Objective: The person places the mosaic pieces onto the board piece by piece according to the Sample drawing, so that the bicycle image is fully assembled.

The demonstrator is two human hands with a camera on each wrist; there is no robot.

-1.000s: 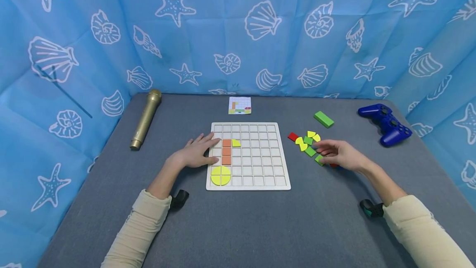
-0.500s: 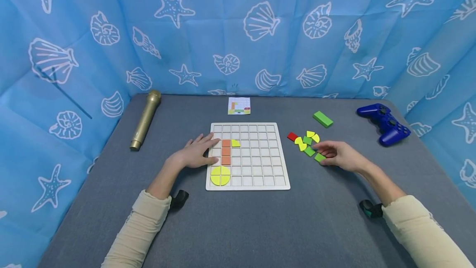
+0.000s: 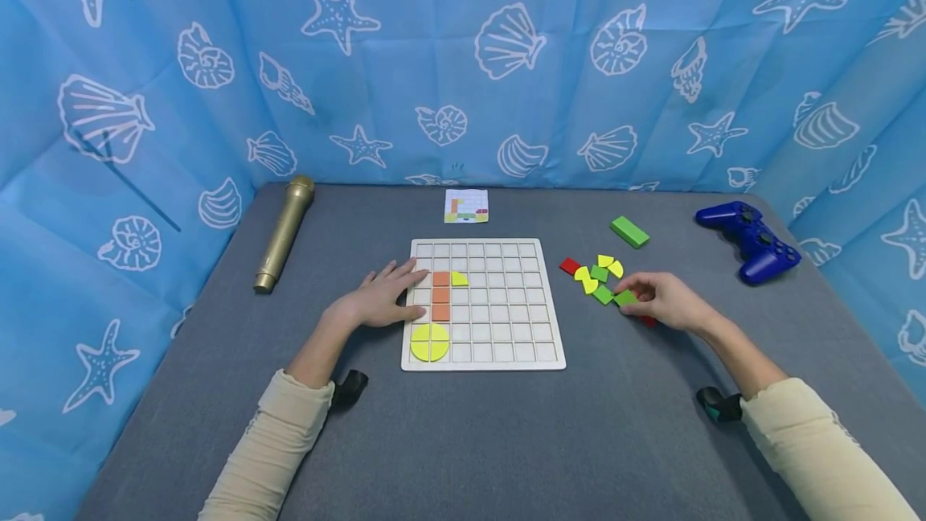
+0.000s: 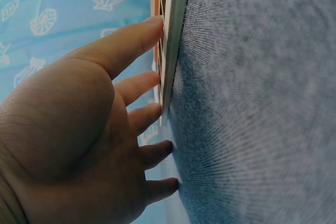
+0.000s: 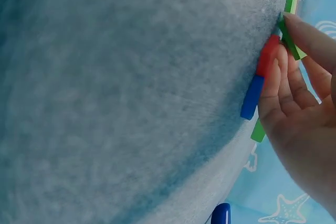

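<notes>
A white grid board [image 3: 506, 320] lies mid-table, holding three orange squares [image 3: 440, 295] in a column, a yellow circle of quarter pieces [image 3: 430, 342] and one single yellow quarter piece [image 3: 459, 278]. My left hand [image 3: 379, 296] rests on the board's left edge, fingers spread; thumb and fingertips touch its rim in the left wrist view. To the right, my right hand [image 3: 669, 301] pinches a green square tile [image 5: 292, 40] between thumb and fingers, tilted up. A red piece [image 5: 267, 56] and a blue piece [image 5: 252, 98] lie beneath that hand, partly hidden in the head view.
Beside the right hand lie loose green tiles [image 3: 603, 294], yellow quarter pieces [image 3: 587, 280] and a red tile [image 3: 569, 265]. Farther back are a green block [image 3: 630, 231], a blue game controller [image 3: 749, 242], a pattern card [image 3: 466, 206] and a gold microphone [image 3: 285, 233].
The right hand has taken hold of the green tile and tilted it up from the table, shifting it slightly toward the back. The left hand stays in place.
</notes>
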